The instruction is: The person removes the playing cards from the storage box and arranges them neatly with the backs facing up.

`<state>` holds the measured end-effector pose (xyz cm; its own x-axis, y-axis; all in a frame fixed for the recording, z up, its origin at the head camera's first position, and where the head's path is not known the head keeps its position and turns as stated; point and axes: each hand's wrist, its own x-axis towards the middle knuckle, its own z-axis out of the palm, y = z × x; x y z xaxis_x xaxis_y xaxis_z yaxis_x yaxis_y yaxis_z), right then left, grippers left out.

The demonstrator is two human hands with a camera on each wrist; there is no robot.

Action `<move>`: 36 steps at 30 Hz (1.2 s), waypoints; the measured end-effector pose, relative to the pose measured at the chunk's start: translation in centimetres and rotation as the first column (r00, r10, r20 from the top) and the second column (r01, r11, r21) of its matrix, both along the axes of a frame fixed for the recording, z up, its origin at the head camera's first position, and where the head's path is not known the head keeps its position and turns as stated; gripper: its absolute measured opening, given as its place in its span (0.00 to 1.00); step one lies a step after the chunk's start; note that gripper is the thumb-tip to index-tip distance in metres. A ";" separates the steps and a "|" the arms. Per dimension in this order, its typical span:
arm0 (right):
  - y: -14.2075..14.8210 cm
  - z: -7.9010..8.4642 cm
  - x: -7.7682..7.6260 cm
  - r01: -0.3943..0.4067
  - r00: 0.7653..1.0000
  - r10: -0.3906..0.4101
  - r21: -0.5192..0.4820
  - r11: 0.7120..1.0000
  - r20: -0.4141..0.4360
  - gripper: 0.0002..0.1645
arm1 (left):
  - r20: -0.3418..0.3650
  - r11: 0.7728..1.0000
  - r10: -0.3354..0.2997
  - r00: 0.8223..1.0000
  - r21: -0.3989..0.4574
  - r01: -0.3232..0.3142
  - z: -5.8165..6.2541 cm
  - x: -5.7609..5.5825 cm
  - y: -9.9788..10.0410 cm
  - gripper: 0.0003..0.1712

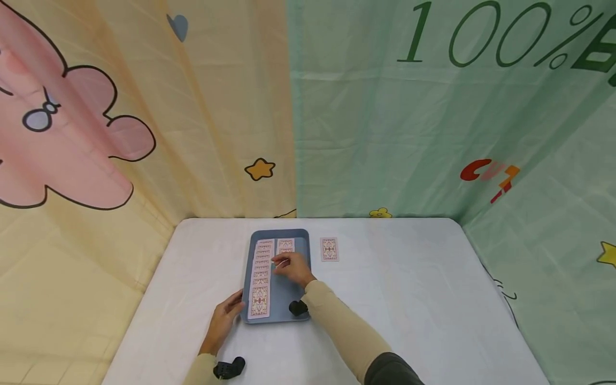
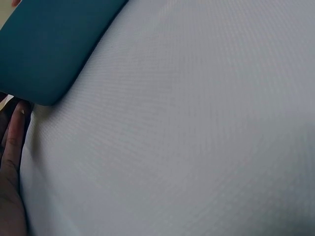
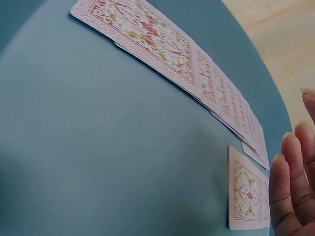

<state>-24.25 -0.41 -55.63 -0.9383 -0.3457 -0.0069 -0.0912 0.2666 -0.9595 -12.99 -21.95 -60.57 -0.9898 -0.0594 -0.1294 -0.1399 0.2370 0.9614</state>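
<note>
A blue-grey tray (image 1: 286, 291) lies on the white table and bears playing cards, backs up. Down its left side runs an overlapping column of cards (image 1: 260, 301). At the top right of the tray are one or more further cards (image 1: 286, 244), partly hidden by my right hand (image 1: 293, 269). In the right wrist view, that hand's fingers (image 3: 280, 189) are extended beside the upper card (image 3: 247, 194), and I see nothing held. My left hand (image 1: 224, 318) is at the tray's lower left edge, its fingers (image 2: 15, 130) fairly straight against the tray's side.
One more face-down card (image 1: 329, 249) lies on the white table (image 1: 409, 289), right of the tray. Printed curtains (image 1: 231, 117) hang behind the table and along both sides. A black strapped device (image 1: 229, 369) sits at the left wrist.
</note>
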 end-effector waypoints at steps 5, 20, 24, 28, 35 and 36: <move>-0.8 -0.4 0.3 -0.018 1.000 0.017 0.058 0.998 0.021 0.17 | 0.011 1.000 -0.004 1.000 -0.013 0.004 0.1 0.0 0.0 0.26; -2.5 -1.8 1.0 -0.061 0.994 0.053 0.090 0.994 0.092 0.16 | 0.015 1.000 0.004 1.000 -0.023 -0.004 -0.1 -0.1 0.0 0.26; -2.5 -1.6 1.1 -0.067 0.994 0.056 0.112 0.991 0.092 0.17 | 0.039 1.000 -0.002 0.999 -0.014 0.003 0.2 0.0 0.0 0.27; -2.6 -1.4 1.2 -0.073 0.994 0.060 0.152 0.986 0.089 0.17 | 0.051 1.000 -0.007 0.999 -0.005 0.008 0.3 0.0 0.0 0.27; -2.7 -1.4 1.2 -0.096 0.994 0.084 0.211 0.973 0.069 0.18 | 0.047 1.000 0.001 0.999 -0.025 0.000 0.1 -0.1 0.0 0.26; -2.7 -1.4 1.3 -0.098 0.994 0.085 0.214 0.972 0.070 0.18 | 0.046 1.000 0.003 0.999 -0.024 -0.002 0.1 0.0 0.0 0.26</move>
<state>-22.99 -3.13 -57.02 -0.8983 -0.4143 -0.1460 -0.0693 0.4619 -0.8842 -13.03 -21.94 -60.45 -0.9827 -0.0652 -0.1731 -0.1842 0.2596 0.9480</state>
